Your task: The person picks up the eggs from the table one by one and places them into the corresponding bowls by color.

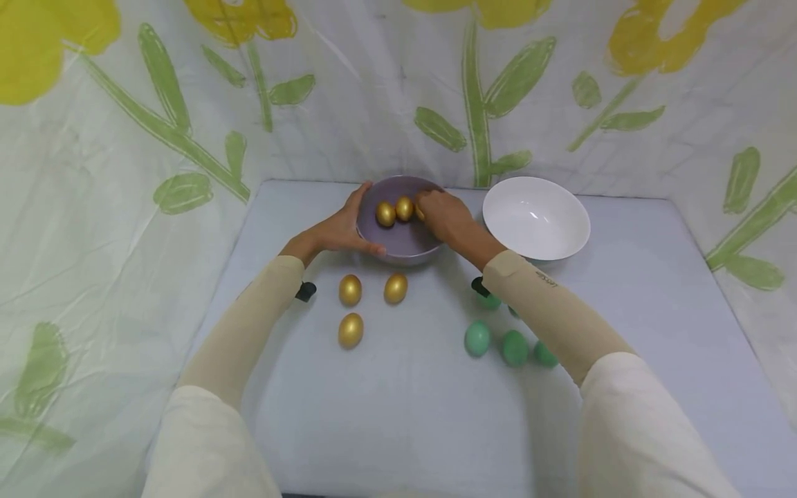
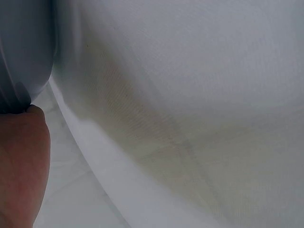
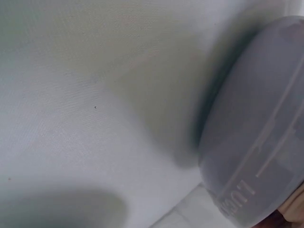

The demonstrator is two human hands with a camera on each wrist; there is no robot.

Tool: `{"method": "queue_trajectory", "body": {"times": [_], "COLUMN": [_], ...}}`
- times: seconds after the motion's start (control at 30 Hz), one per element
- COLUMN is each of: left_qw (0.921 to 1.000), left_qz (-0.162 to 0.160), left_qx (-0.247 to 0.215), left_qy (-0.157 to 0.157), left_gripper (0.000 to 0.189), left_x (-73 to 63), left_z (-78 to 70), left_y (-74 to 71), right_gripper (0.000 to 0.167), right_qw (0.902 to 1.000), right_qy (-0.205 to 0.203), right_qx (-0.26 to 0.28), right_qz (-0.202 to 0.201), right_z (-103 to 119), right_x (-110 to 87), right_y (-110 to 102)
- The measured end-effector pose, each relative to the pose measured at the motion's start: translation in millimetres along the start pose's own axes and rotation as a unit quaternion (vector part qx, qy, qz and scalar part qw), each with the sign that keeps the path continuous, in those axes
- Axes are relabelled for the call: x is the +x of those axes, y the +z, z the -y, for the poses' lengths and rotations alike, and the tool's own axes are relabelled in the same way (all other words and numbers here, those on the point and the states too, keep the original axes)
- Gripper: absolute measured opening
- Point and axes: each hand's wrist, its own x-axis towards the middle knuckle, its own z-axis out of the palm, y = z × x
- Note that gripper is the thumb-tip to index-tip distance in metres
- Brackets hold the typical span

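Observation:
In the head view, a purple bowl (image 1: 407,238) stands at the back of the table. My left hand (image 1: 341,227) holds it by its left side, thumb at the near rim and fingers at the far rim. Two golden eggs (image 1: 385,214) lie inside. My right hand (image 1: 445,216) reaches over the bowl's right rim, its fingers on another golden egg (image 1: 420,211) that they partly hide. The left wrist view has part of the left hand (image 2: 23,166) against the bowl (image 2: 26,52). In the right wrist view the bowl's outer wall (image 3: 251,128) bears pale lettering.
Three more golden eggs (image 1: 351,330) lie on the table in front of the bowl. Several green eggs (image 1: 477,339) are to the right, some partly hidden by the right forearm. A white bowl (image 1: 535,218) stands at the back right. Flower-patterned sheeting (image 1: 373,104) hangs behind the table.

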Motion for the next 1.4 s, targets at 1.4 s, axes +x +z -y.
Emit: {"method": "queue_trajectory", "body": {"times": [1.4], "left_qw": [1.0], "left_qz": [-0.006], "left_qx": [0.008], "left_qy": [-0.002], "left_gripper": [0.146], "left_x": [-0.9], "left_z": [-1.3], "left_y": [2.7], "right_gripper": [0.06], "right_qw": [0.9686], "right_qy": [-0.033], "right_qx": [0.237], "right_qz": [-0.069], "right_z": [85], "right_x": [-138.3], "right_y": [-17]}}
